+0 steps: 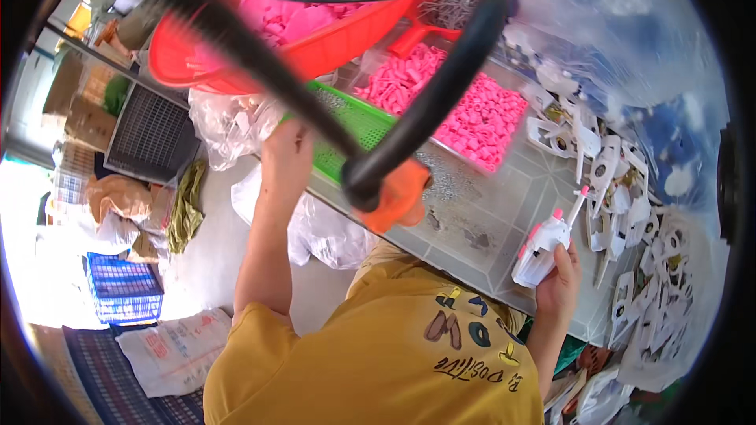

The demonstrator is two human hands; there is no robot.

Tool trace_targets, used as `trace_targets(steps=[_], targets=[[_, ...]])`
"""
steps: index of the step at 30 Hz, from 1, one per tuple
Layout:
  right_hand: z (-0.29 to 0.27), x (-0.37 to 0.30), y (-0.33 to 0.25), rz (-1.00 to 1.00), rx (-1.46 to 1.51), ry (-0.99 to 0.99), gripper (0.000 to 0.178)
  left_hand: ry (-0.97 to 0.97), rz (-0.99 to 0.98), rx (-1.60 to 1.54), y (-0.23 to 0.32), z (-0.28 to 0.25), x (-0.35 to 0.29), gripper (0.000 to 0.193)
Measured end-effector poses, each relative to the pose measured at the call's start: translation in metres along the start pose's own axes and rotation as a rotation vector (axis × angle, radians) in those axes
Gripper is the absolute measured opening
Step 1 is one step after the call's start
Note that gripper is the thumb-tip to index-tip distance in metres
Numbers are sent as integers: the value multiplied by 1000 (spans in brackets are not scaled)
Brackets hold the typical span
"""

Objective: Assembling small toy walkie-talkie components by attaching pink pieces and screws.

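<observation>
My right hand [561,274] is closed round a white plastic toy gun [542,250] with pink parts and a thin pink-tipped barrel, held over the right part of the table. My left hand [288,143] is at the left edge of a green perforated tray [327,156] that holds small metal pieces; its fingers are hidden. A blurred black bar with a cable crosses in front, and at its lower end is an orange part [400,198]. Behind the tray, a shallow bin holds small pink plastic parts [482,118].
A large red basket [181,55] of pink pieces stands at the far left, beside a red container of metal pieces [449,9]. White plastic shells [602,165] are heaped along the right edge. Clear plastic bags [335,236] lie below the table. A blue crate [124,287] sits on the floor.
</observation>
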State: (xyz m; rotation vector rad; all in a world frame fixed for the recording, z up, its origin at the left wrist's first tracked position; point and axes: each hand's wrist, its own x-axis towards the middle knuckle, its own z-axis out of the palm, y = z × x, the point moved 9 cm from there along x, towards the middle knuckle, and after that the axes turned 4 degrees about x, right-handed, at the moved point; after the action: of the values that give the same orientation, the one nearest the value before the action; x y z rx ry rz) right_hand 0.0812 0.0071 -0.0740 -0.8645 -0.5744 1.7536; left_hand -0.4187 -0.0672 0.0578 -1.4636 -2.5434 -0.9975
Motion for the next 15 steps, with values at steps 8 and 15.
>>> trace_targets(steps=[8, 15], targets=[[-4, 3, -1, 10, -57, 68, 42, -310, -549, -285, -100, 55, -46, 52], [11, 6, -8, 25, -23, 72, 40, -96, -644, -441, -126, 63, -54, 38]])
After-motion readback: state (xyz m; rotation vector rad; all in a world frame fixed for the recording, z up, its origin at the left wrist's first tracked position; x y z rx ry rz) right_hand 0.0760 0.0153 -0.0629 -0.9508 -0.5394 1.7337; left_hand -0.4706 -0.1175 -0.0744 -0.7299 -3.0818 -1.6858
